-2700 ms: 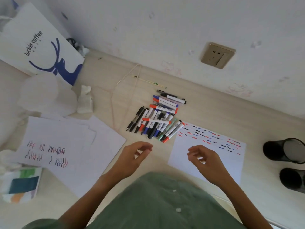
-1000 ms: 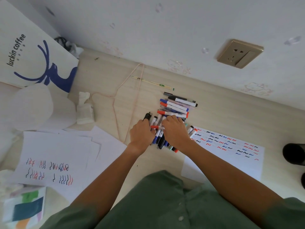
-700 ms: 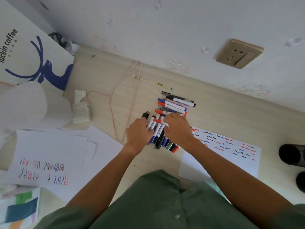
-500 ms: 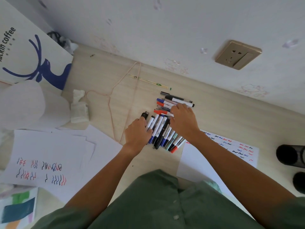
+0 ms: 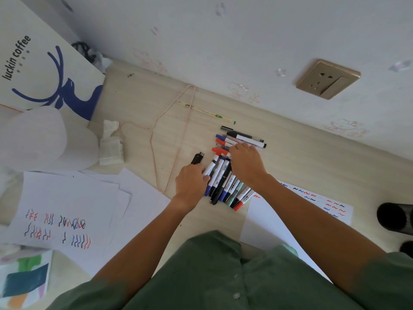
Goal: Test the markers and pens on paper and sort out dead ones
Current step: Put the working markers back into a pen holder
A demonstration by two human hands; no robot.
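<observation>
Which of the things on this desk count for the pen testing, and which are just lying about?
For the job:
markers and pens, under the left hand and right hand
test sheet with squiggles
scribbled sheets
black cups, probably pen holders

Lying about:
coffee bag
wire hanger
chopsticks
crumpled tissue
wall socket

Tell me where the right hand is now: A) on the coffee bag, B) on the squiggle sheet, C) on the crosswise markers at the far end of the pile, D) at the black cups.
C: the right hand reaches over the pile, fingers on the crosswise markers at its far end.
</observation>
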